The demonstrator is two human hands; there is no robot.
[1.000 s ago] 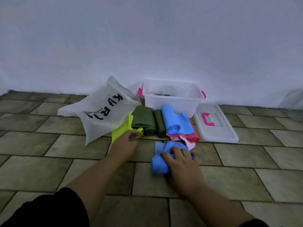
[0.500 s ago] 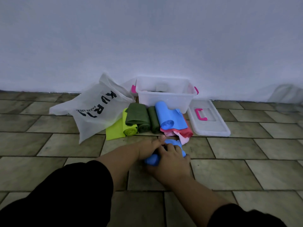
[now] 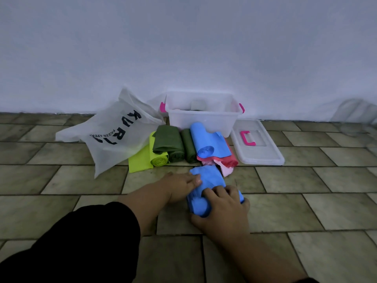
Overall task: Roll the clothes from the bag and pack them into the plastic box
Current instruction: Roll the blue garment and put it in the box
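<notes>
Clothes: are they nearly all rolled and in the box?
Not yet. Rolled: a green roll, a yellow roll and a blue roll lie before the plastic box, unpacked. In hand: the left hand presses and the right hand grips the blue cloth, half rolled. Left: finishing it, packing everything.

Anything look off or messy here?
Minor only: the far blue roll has a loose flap lying over the red roll, and a crumpled pink cloth sticks out beneath them. The right hand grips a half-rolled blue cloth.
</notes>
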